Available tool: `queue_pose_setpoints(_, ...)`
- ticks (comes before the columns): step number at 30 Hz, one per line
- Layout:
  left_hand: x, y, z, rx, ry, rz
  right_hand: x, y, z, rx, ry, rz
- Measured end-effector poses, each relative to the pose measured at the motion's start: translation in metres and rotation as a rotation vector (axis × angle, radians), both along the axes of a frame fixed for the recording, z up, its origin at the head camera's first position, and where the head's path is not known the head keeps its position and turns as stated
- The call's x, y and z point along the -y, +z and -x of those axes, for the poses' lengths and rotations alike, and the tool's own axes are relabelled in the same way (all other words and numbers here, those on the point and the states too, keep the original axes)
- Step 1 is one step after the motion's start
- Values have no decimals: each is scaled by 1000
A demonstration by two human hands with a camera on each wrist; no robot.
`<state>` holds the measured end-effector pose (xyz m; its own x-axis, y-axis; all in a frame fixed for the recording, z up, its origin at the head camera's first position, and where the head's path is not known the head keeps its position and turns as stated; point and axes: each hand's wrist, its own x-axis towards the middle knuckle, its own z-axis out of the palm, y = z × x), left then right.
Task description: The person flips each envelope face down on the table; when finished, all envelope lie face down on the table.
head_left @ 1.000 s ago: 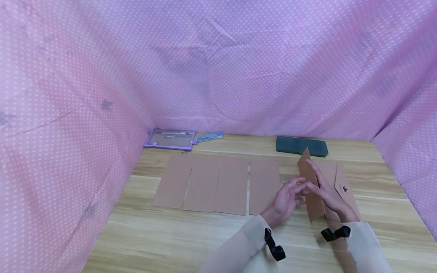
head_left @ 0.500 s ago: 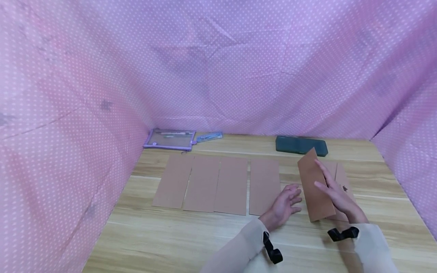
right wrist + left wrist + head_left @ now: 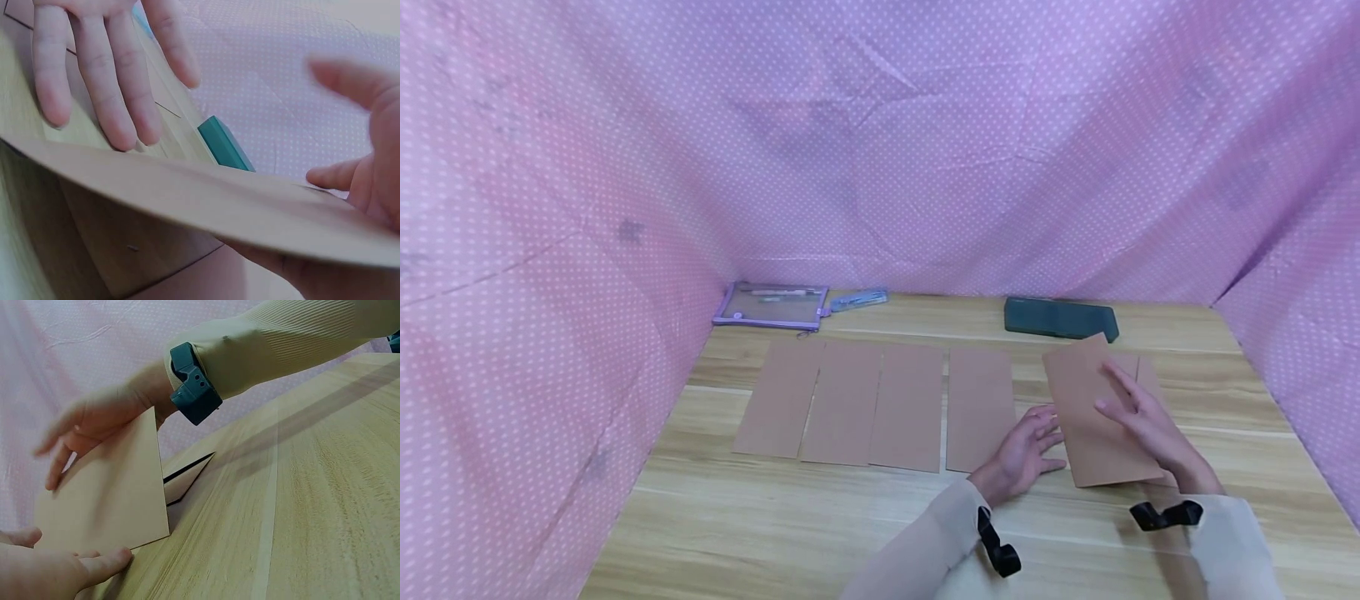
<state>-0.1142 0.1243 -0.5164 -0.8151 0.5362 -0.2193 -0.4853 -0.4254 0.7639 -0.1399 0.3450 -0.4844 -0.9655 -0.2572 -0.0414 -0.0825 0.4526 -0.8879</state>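
Note:
A brown paper envelope [image 3: 1097,417] tilts above the table at the right, its left edge lower in the head view. My right hand [image 3: 1157,425] holds it by its right side, some fingers spread over the top and the rest beneath, as the right wrist view shows. My left hand [image 3: 1022,454] rests low beside the envelope's left edge, fingers extended and slightly spread. In the left wrist view its fingertips [image 3: 119,559] lie close to the envelope's lower edge; contact is unclear. Another brown envelope [image 3: 1150,379] lies underneath, mostly covered.
Several brown paper rectangles [image 3: 906,408] lie in a row left of my hands. Behind stand a dark green case [image 3: 1060,318], a purple-edged clear zip pouch [image 3: 771,307] with pens, and a small blue item [image 3: 859,300]. A pink dotted curtain [image 3: 880,167] surrounds the wooden table [image 3: 760,525].
The envelope in my right hand has turned from nearly upright to a flatter tilt, covering the crown mark below. My left hand has drawn away slightly from the right one.

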Motion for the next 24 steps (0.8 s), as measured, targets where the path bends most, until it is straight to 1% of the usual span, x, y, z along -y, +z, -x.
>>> queue_pose_setpoints(2, 0, 0, 0, -4, -5, 4, -2, -1, 1, 32, -27, -36)
queue_pose_setpoints(3, 0, 0, 0, -5, -5, 4, -3, -2, 1, 33, -37, -56)
queue_pose_setpoints(6, 0, -1, 1, -2, -5, 8, -5, -5, 3, 6, -77, -125)
queue_pose_setpoints(8, 0, -2, 1, 5, 1, 16, -6, -8, 4, -27, -93, -150)
queue_pose_setpoints(10, -1, -3, 1, 0, 9, 37, -7, -10, 5, -48, -99, -154)
queue_pose_setpoints(12, -1, -3, 1, -8, 23, 67, -8, -10, 5, -50, -111, -156)
queue_pose_setpoints(17, -2, -7, 1, -25, 69, 135, -8, -9, 5, -22, -152, -176)
queue_pose_setpoints(21, -2, -7, 0, -49, 85, 163, -6, -8, 6, -4, -180, -147)
queue_pose_setpoints(24, -2, -6, -1, -62, 94, 186, -4, -7, 7, 4, -188, -92)
